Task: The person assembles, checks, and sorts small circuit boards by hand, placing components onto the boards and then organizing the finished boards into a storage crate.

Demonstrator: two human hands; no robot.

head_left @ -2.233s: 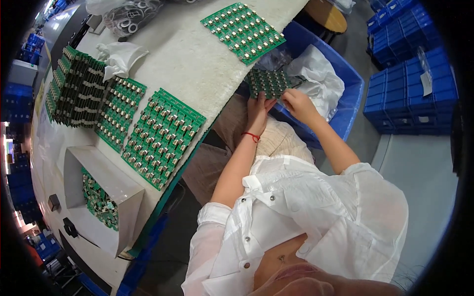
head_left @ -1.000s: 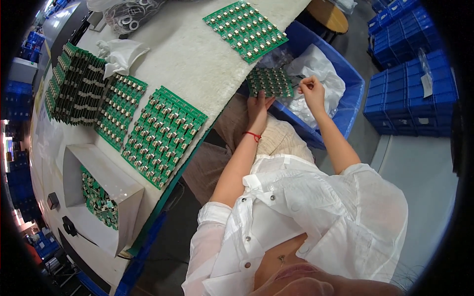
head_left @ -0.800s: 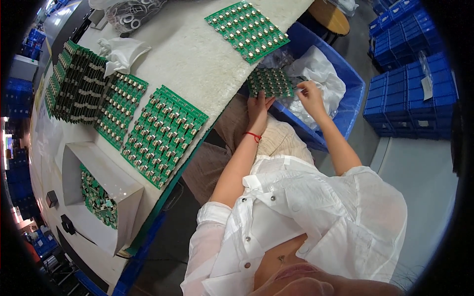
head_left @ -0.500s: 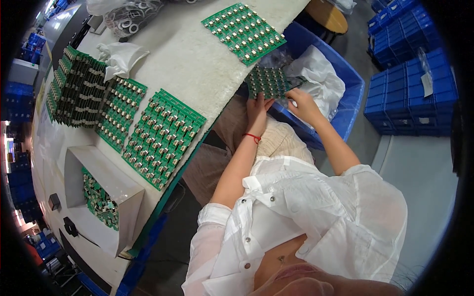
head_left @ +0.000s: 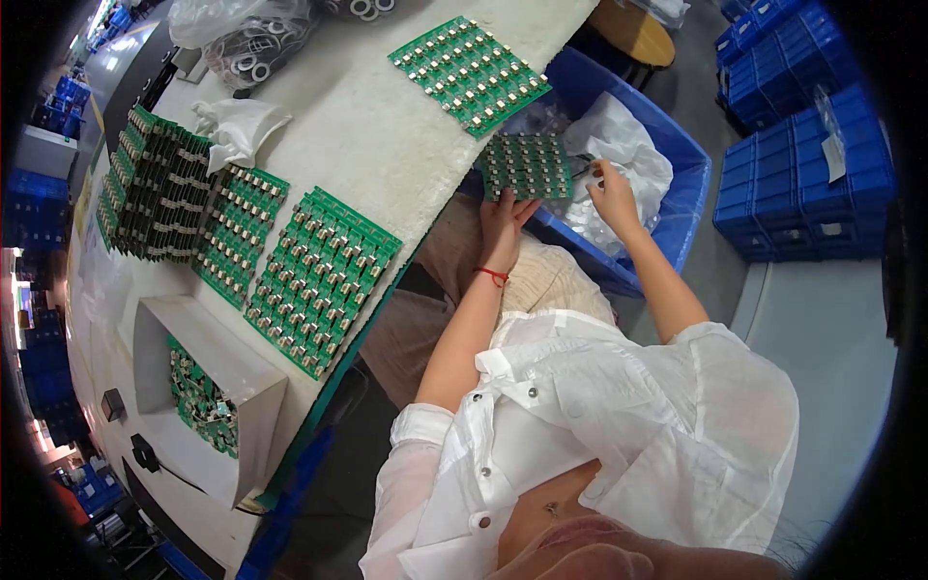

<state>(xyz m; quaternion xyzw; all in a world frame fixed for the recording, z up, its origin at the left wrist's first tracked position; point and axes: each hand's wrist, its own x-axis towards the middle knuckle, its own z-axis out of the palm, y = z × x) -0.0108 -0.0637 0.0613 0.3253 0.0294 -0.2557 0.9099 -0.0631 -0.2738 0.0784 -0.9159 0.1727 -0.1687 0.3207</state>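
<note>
A green circuit board panel [head_left: 527, 166] with rows of small metal parts is in my left hand [head_left: 504, 228], gripped at its near edge over the rim of the blue bin. My right hand [head_left: 613, 197] is to the right of the panel, apart from it, fingers pinched. A thin dark thing pokes out by its fingertips, too small to name. At the table's far edge lies another panel [head_left: 469, 75]. Two more panels [head_left: 324, 280] [head_left: 242, 232] lie on the left side, beside a row of panels standing on edge [head_left: 159, 193].
The blue bin [head_left: 688, 208] holds white plastic bags [head_left: 619, 145]. A pale open box [head_left: 208, 329] on the table contains small green boards [head_left: 201, 401]. Clear bags of rings [head_left: 256, 48] and a crumpled white cloth [head_left: 242, 126] lie farther back. Blue crates [head_left: 802, 184] stand at right.
My right hand has moved away from the panel's right edge, up and to the right. The panel in my left hand has tilted to show more of its face. The view has shifted slightly.
</note>
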